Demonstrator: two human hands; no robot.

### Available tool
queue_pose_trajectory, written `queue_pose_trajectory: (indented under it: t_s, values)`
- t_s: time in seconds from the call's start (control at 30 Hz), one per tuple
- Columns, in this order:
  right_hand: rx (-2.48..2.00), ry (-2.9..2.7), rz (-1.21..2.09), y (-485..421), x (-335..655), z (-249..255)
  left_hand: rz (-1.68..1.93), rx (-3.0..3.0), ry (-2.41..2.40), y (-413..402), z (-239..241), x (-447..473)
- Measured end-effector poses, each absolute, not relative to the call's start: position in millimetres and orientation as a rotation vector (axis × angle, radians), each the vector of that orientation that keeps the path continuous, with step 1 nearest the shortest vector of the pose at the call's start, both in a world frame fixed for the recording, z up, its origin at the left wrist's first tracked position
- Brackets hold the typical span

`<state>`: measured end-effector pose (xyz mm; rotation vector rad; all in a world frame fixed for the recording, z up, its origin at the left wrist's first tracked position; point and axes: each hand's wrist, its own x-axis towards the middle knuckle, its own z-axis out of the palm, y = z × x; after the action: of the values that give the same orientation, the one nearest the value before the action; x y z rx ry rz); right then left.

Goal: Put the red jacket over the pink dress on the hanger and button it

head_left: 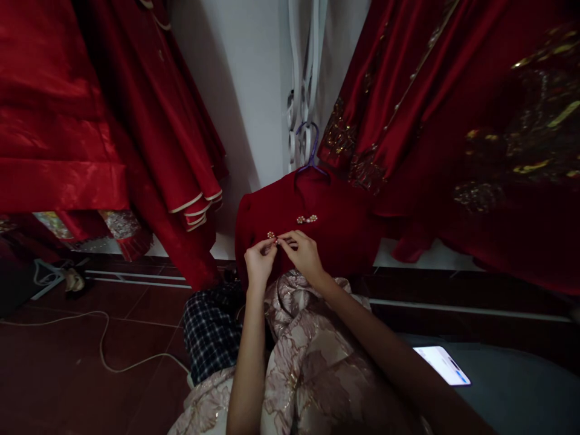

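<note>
A dark red jacket (344,232) hangs in front of me on a purple hanger (312,162). One ornamental clasp of pearls and gold flowers (307,220) sits across its upper front. Lower down, a second jewelled clasp (270,235) shows a gold flower at its left end. My left hand (260,261) and my right hand (302,252) meet at this lower clasp, fingertips pinched close together on it. The fingers hide part of the clasp, so I cannot tell whether it is fastened.
Red garments with gold trim (158,139) hang at left, and sequined red garments (435,121) at right. Pale floral fabric (312,356) covers my lap. A lit phone (441,365) lies on a grey surface at right. A white cable (106,338) crosses the tiled floor.
</note>
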<state>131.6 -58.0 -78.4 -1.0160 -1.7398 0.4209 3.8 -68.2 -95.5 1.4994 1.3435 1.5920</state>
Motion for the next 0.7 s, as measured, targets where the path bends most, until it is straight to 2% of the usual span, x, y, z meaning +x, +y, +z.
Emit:
queue_pose_trajectory:
  t_s: [0.13,0.33,0.53,0.7]
  values:
    - [-1.014,-1.739,0.469,-60.5,132.1,-76.7,1.576,1.477,1.332,-64.9,-97.3,0.2]
    - [-1.054,-1.8,0.75,-84.7,162.2,-63.1,1.546,1.496,1.231,-61.3,-106.4,-13.5]
    - [-1.19,-1.874,0.65,-102.2,196.4,-46.6,1.042,1.832,1.326,-73.4,-110.8,-26.0]
    - [-1.297,-1.978,0.504,-92.3,198.8,-63.9,0.734,1.88,1.393,-84.5,-110.8,-15.0]
